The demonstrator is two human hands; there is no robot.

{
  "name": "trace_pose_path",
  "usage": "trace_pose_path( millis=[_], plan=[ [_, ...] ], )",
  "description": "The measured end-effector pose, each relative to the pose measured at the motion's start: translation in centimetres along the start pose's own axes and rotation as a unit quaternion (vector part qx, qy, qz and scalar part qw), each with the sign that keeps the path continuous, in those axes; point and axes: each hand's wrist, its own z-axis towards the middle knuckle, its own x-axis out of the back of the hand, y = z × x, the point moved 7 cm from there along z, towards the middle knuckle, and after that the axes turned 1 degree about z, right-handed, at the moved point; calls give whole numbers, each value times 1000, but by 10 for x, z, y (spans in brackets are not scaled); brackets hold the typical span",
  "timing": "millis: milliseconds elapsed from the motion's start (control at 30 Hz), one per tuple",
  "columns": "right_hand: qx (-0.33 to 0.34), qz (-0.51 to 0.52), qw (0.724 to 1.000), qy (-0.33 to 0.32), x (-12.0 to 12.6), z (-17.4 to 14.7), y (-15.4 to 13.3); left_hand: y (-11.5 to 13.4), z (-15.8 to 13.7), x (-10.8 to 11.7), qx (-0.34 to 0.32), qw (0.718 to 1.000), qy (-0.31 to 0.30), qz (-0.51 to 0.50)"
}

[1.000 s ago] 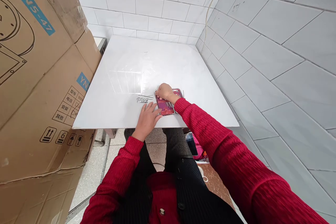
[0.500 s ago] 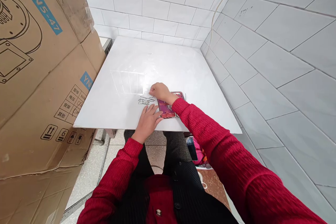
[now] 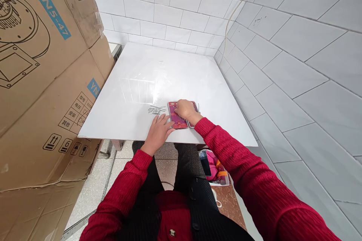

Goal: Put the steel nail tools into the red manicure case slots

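A small hinged case [image 3: 180,125] with a red and purple lining lies unfolded near the table's front edge, slim metal tools strapped inside it. Over its middle, my right hand [image 3: 186,110] is bent down with fingers pinched together; whatever they grip is hidden. My left hand [image 3: 157,131] rests flat with fingers stretched out, its thumb against the case's lower left corner. Just beyond those fingertips lies a little group of silvery metal tools [image 3: 155,110], some thin and some short and broad, too small to name surely.
The white tabletop [image 3: 169,67] meets tiled walls at the back and right. A big cardboard box [image 3: 53,83] stands along the left side. Below the table at right, a bin holds a pink item [image 3: 212,163] and a dark phone-like object [image 3: 204,165]. A cable [image 3: 228,26] runs down the corner.
My right hand has moved from above the loose metal tools rightward and back over the case. My left hand has stayed beside the case. The view has shifted slightly.
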Motion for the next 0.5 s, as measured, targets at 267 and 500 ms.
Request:
trace_pose_path(
  millis=[267,500],
  plan=[
    [-11,63,995,-80,-10,12,-3,-1,-1,-1,-2,1000,5,-1],
    [27,131,990,-38,-3,18,-3,0,-1,1,0,1000,7,-1]
  ],
)
